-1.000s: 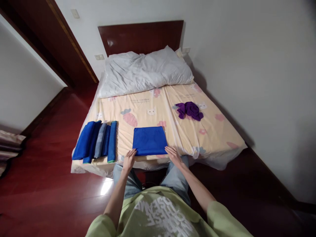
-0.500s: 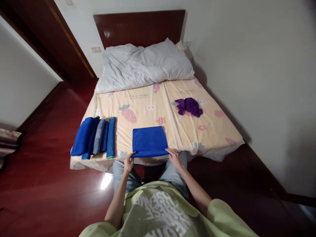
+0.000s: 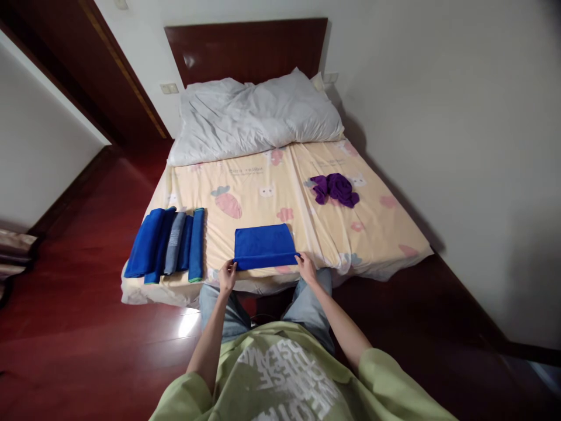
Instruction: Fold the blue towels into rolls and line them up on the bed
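A blue cloth lies flat at the front edge of the bed, its near side folded over into a band. My left hand pinches the left end of that band, and my right hand pinches the right end. To the left is a row of several folded cloths, among them a wide blue one, a grey one and a blue one with green edging. A crumpled purple cloth rests farther back on the right.
The bed has a yellow patterned sheet. A grey-white quilt lies bunched below the dark headboard. Walls stand behind and to the right, a brown door at the back left. The floor is dark red.
Both hands have moved slightly away from my body with the near edge of the blue cloth. The folded band now sits higher on the cloth, and less of the flat part shows.
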The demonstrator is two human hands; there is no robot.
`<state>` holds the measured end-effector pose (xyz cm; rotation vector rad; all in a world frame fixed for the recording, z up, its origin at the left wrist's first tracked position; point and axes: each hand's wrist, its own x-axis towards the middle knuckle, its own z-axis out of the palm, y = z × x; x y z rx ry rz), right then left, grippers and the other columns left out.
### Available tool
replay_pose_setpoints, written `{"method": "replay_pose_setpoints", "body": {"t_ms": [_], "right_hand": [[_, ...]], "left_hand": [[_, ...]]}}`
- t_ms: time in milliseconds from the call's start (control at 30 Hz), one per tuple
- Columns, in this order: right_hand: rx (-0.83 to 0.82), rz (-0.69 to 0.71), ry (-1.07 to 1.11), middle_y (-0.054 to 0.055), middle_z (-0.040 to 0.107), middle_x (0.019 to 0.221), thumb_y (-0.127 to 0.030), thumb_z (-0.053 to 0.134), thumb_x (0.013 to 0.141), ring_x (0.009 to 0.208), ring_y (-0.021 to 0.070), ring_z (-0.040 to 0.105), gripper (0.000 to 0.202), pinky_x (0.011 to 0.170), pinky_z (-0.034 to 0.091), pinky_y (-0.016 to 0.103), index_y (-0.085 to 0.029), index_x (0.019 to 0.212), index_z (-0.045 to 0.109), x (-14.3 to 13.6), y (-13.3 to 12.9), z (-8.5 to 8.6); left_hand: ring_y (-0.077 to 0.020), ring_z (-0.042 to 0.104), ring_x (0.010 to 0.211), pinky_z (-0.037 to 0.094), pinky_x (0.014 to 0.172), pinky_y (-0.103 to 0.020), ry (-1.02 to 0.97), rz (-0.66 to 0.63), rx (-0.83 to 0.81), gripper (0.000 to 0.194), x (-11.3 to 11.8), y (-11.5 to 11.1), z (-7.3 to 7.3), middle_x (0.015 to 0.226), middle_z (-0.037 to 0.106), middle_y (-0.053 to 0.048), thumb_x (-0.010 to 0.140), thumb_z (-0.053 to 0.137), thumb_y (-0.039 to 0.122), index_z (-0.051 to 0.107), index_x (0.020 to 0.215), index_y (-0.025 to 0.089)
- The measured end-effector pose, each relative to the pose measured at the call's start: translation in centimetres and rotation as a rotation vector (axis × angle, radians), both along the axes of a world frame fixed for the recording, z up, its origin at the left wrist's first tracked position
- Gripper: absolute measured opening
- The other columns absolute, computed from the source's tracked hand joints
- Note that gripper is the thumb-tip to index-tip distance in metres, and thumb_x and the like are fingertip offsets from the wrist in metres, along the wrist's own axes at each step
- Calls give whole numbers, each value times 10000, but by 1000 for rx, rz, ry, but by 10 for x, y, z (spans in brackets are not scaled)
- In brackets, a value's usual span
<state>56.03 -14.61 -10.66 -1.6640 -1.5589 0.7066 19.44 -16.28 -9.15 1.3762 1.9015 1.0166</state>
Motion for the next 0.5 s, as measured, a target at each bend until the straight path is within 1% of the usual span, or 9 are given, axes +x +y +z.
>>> {"method": "replay_pose_setpoints", "body": {"t_ms": [133, 233, 300, 400, 500], "right_hand": [[-45, -44, -66, 148, 764, 1032, -442, 454, 980, 919, 296, 728, 379, 850, 558, 394, -181, 1101, 700, -5, 6, 4], [-94, -93, -94, 144, 769, 1016, -426, 481, 974, 912, 297, 732, 346, 834, 553, 384, -186, 1068, 713, -9, 9, 6], [-110, -116, -100, 134, 773, 982, -431, 504, 969, 886, 289, 734, 333, 809, 551, 368, -190, 1042, 722, -11, 10, 8], [-116, -137, -104, 126, 775, 941, -436, 532, 957, 847, 277, 731, 323, 776, 542, 346, -186, 1014, 729, -13, 10, 11], [-117, -157, -107, 119, 777, 931, -439, 539, 952, 838, 267, 727, 325, 763, 527, 331, -185, 1009, 733, -15, 9, 13]], "left_hand": [[-253, 739, 856, 586, 813, -376, 39, 67, -62, 340, 2, 6, -2, 948, 770, -106, 893, 569, 432, 709, 1057, 169], [-252, 741, 881, 580, 828, -367, 48, 91, -83, 356, 2, 8, -3, 959, 773, -117, 888, 576, 421, 720, 1065, 148], [-250, 741, 883, 578, 833, -363, 60, 99, -83, 352, 2, 8, -4, 943, 773, -107, 883, 586, 420, 727, 1063, 152], [-234, 740, 858, 577, 820, -344, 72, 113, -78, 315, 1, 6, -5, 895, 770, -89, 879, 601, 409, 739, 1036, 173], [-221, 733, 824, 580, 793, -326, 80, 129, -79, 286, 0, 4, -4, 869, 766, -95, 874, 622, 397, 748, 1002, 175]]}}
